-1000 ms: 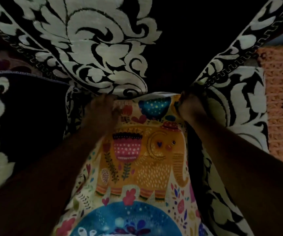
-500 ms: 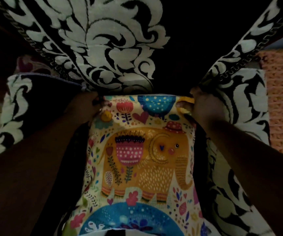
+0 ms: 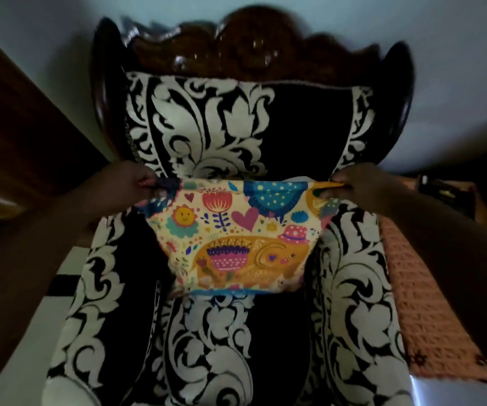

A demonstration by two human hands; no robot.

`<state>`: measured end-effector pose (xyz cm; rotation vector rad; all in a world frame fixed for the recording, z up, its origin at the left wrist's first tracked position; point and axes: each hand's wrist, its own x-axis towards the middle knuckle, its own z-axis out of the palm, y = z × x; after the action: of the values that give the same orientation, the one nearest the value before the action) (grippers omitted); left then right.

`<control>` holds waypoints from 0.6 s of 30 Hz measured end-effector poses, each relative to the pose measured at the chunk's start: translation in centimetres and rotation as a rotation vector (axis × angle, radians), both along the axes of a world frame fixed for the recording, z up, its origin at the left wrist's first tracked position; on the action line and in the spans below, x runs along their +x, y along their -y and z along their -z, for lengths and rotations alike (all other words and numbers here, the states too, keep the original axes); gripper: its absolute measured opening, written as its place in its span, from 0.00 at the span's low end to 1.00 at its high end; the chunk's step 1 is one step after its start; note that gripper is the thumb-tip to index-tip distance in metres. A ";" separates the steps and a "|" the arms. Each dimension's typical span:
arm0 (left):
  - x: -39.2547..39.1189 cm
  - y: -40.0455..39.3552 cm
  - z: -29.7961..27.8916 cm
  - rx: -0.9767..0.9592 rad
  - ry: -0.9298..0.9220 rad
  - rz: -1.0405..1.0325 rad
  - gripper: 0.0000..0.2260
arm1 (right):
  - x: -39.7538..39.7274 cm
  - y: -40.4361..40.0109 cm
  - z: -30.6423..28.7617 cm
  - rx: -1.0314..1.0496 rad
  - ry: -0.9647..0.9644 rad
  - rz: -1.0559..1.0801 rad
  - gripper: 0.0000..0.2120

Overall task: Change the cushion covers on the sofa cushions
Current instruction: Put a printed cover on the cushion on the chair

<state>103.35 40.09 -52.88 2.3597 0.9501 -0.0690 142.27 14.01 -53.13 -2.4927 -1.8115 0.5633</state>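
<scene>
You hold the elephant-print cushion cover (image 3: 236,232) up at the centre of your view, stretched between your 2 hands. Your left hand (image 3: 132,186) pinches its top corner at 9 o'clock; your right hand (image 3: 359,184) pinches the opposite corner at 3 o'clock. The cover hangs in front of the black-and-white damask armchair (image 3: 207,127), whose carved wooden crest (image 3: 251,54) sits at 12 o'clock. An orange woven cloth (image 3: 429,303) lies at 4 o'clock.

Cushion cover (image 3: 230,238): cream ground, orange elephant, pink dotted hat, purple heart, red flower, blue dotted shape at 1 o'clock. Armchair (image 3: 213,127): black fabric, white leaf scrolls; frame dark brown wood, glossy. Mat (image 3: 429,303) at 4 o'clock: orange, woven texture. Wall (image 3: 456,68): pale blue-grey.
</scene>
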 end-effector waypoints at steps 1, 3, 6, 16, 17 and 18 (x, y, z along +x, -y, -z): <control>0.4 -0.8 -0.7 0.060 0.008 -0.011 0.07 | 0.6 -0.5 -0.6 0.013 0.070 0.023 0.19; 1.8 -2.4 -1.5 0.224 -0.013 -0.015 0.06 | 1.8 -1.7 -1.0 0.083 0.158 0.098 0.12; 3.7 -3.9 -0.8 0.365 -0.065 -0.088 0.08 | 2.4 -3.2 -0.1 0.154 0.131 0.212 0.09; 4.3 -5.0 2.6 0.325 0.032 -0.370 0.13 | 2.7 -2.7 4.1 0.460 -0.026 0.335 0.12; 4.5 -5.0 2.6 0.293 0.055 -0.388 0.13 | 2.6 -2.4 4.3 0.471 -0.047 0.362 0.12; 4.6 -5.0 2.7 0.264 0.080 -0.409 0.13 | 2.5 -2.1 4.5 0.467 -0.041 0.377 0.13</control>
<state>107.91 45.08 -55.59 2.3250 1.4543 0.3263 144.78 16.15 -57.66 -2.3703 -1.2252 0.1490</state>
